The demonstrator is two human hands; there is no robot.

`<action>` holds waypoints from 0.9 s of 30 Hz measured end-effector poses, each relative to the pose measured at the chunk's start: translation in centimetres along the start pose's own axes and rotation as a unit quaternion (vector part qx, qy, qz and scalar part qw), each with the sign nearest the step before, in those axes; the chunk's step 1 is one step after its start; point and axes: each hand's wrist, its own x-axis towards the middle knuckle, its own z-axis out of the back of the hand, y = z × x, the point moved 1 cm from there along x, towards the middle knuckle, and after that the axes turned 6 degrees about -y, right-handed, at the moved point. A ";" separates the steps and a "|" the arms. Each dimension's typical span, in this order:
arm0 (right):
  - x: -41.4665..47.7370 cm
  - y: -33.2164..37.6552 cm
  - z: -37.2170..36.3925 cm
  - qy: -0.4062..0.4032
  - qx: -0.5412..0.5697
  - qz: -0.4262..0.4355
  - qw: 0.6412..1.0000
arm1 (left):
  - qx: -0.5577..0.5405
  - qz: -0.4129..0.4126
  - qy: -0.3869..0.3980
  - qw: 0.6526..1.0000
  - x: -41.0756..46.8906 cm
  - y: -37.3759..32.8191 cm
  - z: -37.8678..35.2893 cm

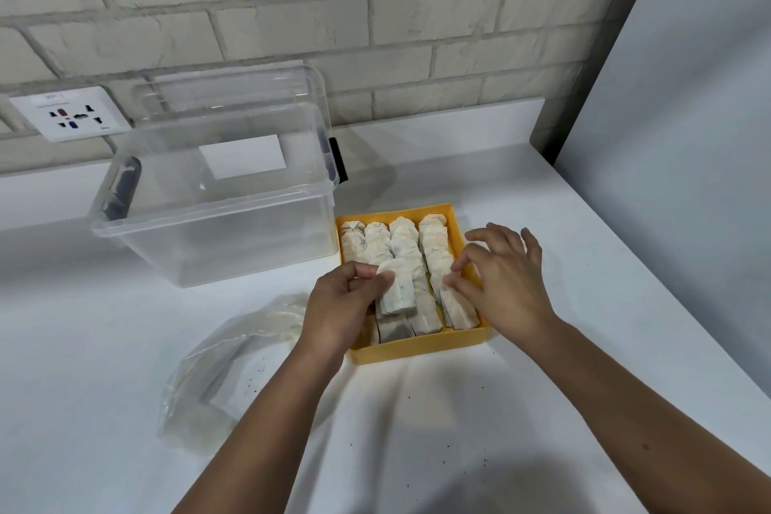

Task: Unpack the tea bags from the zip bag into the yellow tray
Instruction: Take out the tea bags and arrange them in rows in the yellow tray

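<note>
I pinch one tea bag (pixel 398 288) in my left grip (pixel 348 300) just over the yellow tray (pixel 417 348) so it can drop into a row, my released right grip (pixel 496 275) tidies bags beside it, and the zip bag (pixel 217 380) lies below my left grip on the counter (pixel 542 388).

1 yellow tray (pixel 417 350) w/ 4 rows of tea bags (pixel 434 259); exact bag count unclear. 1 zip bag (pixel 217 371) at 8 o'clock, 1 clear bin (pixel 217 217) at 10, 1 wall socket (pixel 69 113), 2 hands.
</note>
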 end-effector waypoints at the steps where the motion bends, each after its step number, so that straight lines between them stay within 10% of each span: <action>1: 0.1 0.3 0.5 -0.042 0.064 -0.006 0.997 | -0.008 0.005 0.004 1.000 0.0 -0.1 -0.1; 5: 0.3 2.3 2.1 -0.060 0.288 -0.010 0.956 | -0.004 -0.008 0.021 1.000 -0.3 -0.4 -0.5; 27: -0.6 2.7 2.4 0.047 0.336 -0.052 0.939 | -0.056 0.002 0.039 0.998 -0.8 -0.7 -0.5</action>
